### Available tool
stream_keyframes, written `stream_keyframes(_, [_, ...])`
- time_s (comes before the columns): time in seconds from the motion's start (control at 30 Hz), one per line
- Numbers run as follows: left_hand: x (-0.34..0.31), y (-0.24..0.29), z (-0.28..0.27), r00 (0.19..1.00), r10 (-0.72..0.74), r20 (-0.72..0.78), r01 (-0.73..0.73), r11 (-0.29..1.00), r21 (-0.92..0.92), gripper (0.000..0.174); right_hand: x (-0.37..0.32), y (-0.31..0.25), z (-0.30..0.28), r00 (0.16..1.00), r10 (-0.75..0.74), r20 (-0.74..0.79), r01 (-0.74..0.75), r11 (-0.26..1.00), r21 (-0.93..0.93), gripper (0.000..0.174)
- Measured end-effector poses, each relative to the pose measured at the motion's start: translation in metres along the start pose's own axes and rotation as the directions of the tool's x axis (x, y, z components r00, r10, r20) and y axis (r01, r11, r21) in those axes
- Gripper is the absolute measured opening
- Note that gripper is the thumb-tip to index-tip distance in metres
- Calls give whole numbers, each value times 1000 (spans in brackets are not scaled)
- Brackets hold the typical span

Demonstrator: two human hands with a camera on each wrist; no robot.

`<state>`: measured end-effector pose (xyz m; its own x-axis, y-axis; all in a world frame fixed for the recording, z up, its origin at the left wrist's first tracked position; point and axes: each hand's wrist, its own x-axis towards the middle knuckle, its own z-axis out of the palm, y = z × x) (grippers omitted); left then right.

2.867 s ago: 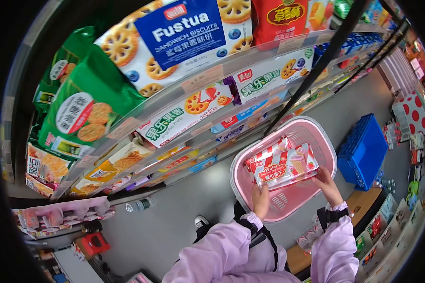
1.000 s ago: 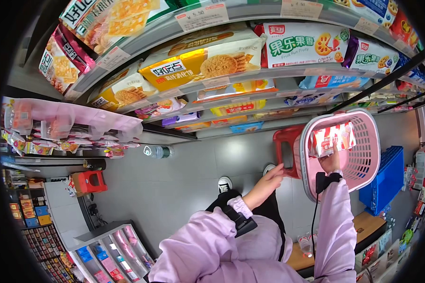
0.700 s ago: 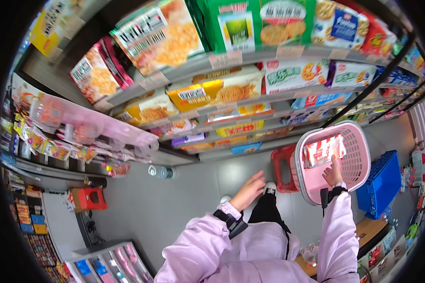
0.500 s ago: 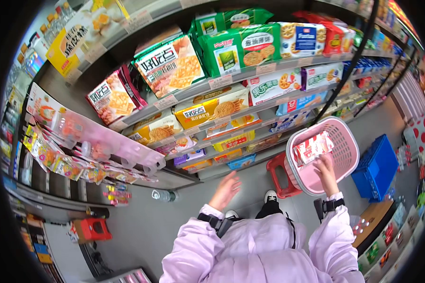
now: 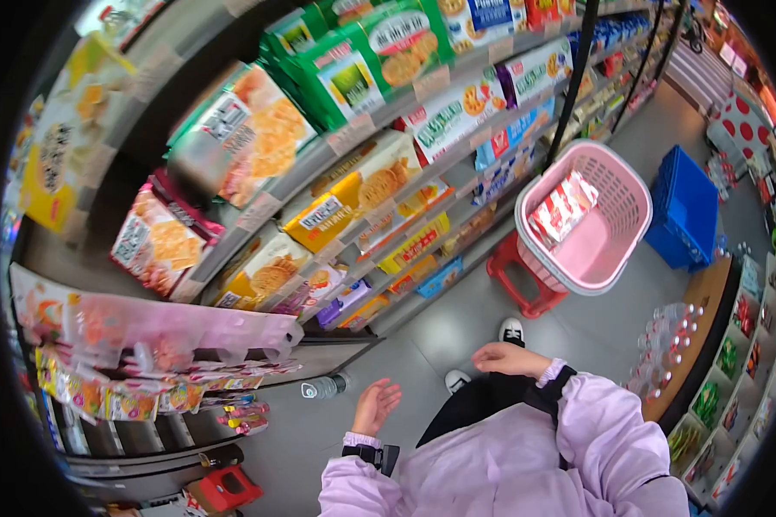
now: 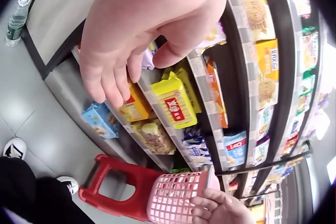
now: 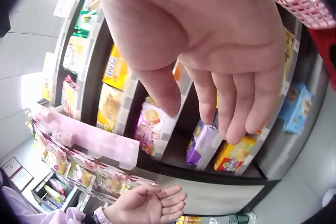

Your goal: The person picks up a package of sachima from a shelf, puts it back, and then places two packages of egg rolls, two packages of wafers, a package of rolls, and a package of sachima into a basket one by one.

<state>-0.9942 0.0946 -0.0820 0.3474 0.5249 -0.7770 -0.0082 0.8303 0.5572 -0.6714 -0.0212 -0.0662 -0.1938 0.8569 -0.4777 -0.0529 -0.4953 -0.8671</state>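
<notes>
The left hand [image 5: 375, 405] hung palm-up, its grip open and empty. The right hand [image 5: 504, 358] showed a relaxed, empty grip near the lap. The pink basket [image 5: 621, 198], holding striped wafer packs [image 5: 562, 207], sat on a red stool [image 5: 517, 276] beside the shelves [image 5: 336, 168], well apart from the 2 hands.

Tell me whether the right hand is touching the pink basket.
Apart. The head view shows grey floor between the right hand and the pink basket.

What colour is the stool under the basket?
Red; the stool shows best in the head view.
</notes>
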Motion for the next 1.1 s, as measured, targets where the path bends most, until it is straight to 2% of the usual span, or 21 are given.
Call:
stream_keyframes(0.13, [44,-20,-10,999,-46,2,46,999,7,32,43,52,2,996,84,6,-85,994,62,31])
stream_keyframes(0.17, [56,-24,-9,999,-52,3,52,999,3,33,52,61,0,991,137,4,-136,978,158,34])
stream_keyframes(0.2, [70,-27,-6,998,-63,6,63,998,4,33,62,78,-2,989,144,-42,-132,969,208,40])
stream_keyframes(0.23, [85,-31,-4,997,-73,8,73,997,4,34,72,95,-5,976,176,-125,-152,972,179,43])
stream_keyframes(0.33, [132,-46,4,992,-125,27,124,991,46,37,103,148,-15,891,220,-396,-171,973,158,52])
stream_keyframes(0.4, [171,-62,0,988,-153,24,151,987,49,41,124,172,-27,818,308,-485,-184,940,287,54])
stream_keyframes(0.47, [205,-76,-4,985,-172,3,172,984,41,42,142,193,-41,767,435,-472,-225,871,436,54])
stream_keyframes(0.53, [239,-92,-10,980,-190,-52,193,980,58,43,167,241,-50,706,503,-499,-305,851,427,56])
stream_keyframes(0.57, [257,-98,-12,978,-197,-75,202,977,68,44,180,268,-54,712,434,-552,-363,900,240,54])
stream_keyframes(0.6, [276,-106,-16,977,-203,-71,208,975,74,45,190,287,-63,722,407,-560,-427,899,103,52])
stream_keyframes(0.67, [309,-121,-29,974,-215,-73,221,971,91,47,215,317,-75,759,358,-544,-517,839,-170,50])
stream_keyframes(0.8, [378,-137,-34,970,-202,-132,216,971,103,47,259,338,-101,769,268,-580,-466,857,-222,47])
stream_keyframes(0.83, [398,-141,-36,976,-177,-129,187,980,70,50,272,347,-107,772,197,-604,-415,876,-245,49])
stream_keyframes(0.9, [436,-147,-39,982,-107,-154,108,994,0,54,294,350,-132,816,218,-535,-378,901,-211,51])
stream_keyframes(1.0, [484,-148,-33,966,12,-257,-36,995,-88,58,334,381,-156,794,82,-602,-286,924,-252,51])
stream_keyframes(1.1, [513,-141,-24,957,64,-282,-45,996,71,61,364,381,-184,773,-9,-635,-242,920,-307,51])
